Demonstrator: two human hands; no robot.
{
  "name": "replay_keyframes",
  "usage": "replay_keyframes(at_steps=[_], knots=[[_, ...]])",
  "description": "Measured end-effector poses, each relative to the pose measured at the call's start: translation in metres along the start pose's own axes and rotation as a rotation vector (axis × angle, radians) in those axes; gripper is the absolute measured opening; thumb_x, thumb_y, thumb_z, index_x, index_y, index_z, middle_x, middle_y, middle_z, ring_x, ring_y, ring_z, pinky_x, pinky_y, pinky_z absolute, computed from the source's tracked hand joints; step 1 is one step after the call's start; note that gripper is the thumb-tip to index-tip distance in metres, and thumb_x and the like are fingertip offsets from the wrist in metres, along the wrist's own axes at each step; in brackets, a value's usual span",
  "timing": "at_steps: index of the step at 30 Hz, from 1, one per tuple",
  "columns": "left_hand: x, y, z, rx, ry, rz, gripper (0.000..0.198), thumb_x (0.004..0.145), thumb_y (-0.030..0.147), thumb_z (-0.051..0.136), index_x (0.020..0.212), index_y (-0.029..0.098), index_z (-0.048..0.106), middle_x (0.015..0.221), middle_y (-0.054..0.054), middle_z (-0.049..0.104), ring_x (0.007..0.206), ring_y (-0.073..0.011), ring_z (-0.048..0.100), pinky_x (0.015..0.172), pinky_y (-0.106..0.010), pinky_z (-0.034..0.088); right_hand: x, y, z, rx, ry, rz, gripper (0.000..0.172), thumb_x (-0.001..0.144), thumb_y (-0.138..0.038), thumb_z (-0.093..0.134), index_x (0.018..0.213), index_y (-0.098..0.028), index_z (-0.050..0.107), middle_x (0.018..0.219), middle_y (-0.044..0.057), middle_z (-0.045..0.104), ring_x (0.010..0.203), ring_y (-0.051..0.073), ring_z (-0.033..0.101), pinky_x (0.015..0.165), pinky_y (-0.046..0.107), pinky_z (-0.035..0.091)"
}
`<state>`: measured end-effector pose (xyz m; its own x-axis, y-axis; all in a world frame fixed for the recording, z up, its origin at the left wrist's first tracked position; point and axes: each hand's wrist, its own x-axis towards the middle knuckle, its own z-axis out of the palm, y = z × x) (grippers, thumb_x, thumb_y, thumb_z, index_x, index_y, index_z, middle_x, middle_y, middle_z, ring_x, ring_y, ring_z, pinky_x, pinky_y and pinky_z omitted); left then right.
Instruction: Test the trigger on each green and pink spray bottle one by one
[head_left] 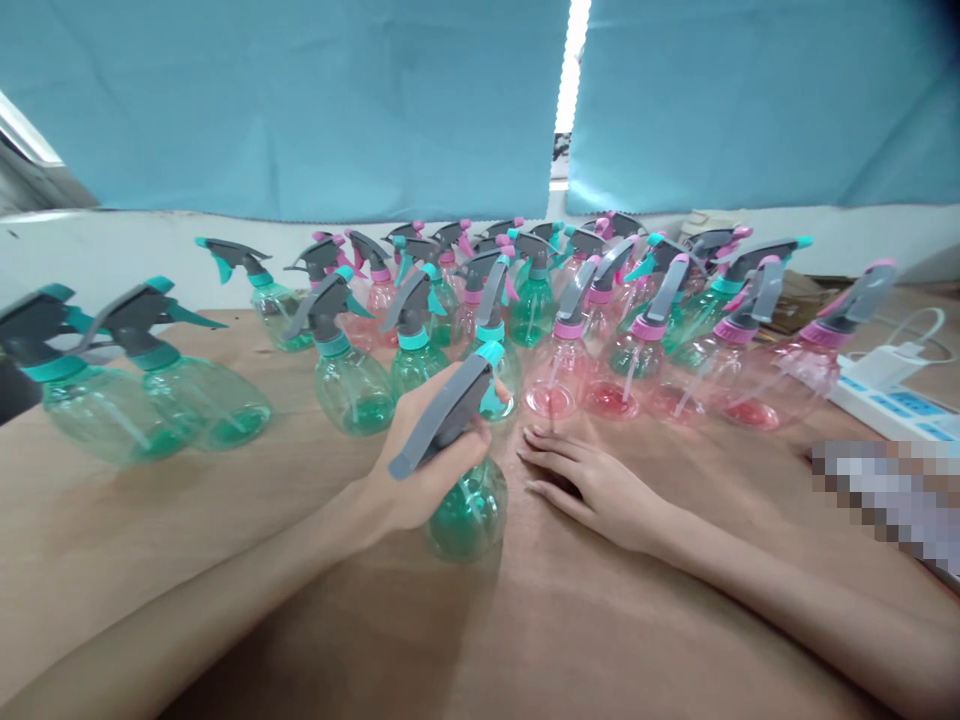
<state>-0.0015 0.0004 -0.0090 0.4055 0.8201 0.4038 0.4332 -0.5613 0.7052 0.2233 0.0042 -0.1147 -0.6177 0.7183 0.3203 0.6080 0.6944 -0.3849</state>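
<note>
My left hand (424,470) is wrapped round the neck of a green spray bottle (469,515), just under its grey and teal trigger head. The bottle stands nearly upright in front of me, and part of its collar is hidden by my fingers. To its right, my right hand (589,480) rests palm down on the wooden table (570,620), fingers stretched out and holding nothing. Just beyond those fingertips stands a pink spray bottle (555,370). Behind my left hand is another green spray bottle (420,365).
Several more green and pink spray bottles crowd the back of the table. Two green spray bottles (240,400) stand apart at the left. A white power strip (892,400) with a plugged-in charger lies at the right, near a pixelated patch. Blue curtains (300,110) hang behind.
</note>
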Motion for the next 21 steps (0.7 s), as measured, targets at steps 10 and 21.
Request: replay_keyframes(at_steps=[10, 21], knots=[[0.002, 0.004, 0.002, -0.136, 0.047, -0.067, 0.045, 0.064, 0.018, 0.06, 0.105, 0.037, 0.063, 0.075, 0.001, 0.062, 0.06, -0.022, 0.055, 0.06, -0.04, 0.053, 0.0, 0.0, -0.001, -0.009, -0.02, 0.006, 0.043, 0.098, -0.041, 0.042, 0.132, -0.019, 0.055, 0.138, 0.011, 0.054, 0.129, 0.027, 0.048, 0.105, 0.049, 0.043], [-0.001, -0.003, 0.004, -0.079, 0.028, -0.034, 0.054, 0.07, 0.022, 0.057, 0.121, 0.04, 0.057, 0.074, 0.001, 0.062, 0.058, -0.0214, 0.054, 0.068, -0.042, 0.054, 0.0, -0.001, -0.001, -0.009, -0.019, 0.016, 0.044, 0.097, -0.04, 0.043, 0.13, -0.015, 0.056, 0.138, 0.012, 0.054, 0.13, 0.028, 0.047, 0.106, 0.049, 0.041]])
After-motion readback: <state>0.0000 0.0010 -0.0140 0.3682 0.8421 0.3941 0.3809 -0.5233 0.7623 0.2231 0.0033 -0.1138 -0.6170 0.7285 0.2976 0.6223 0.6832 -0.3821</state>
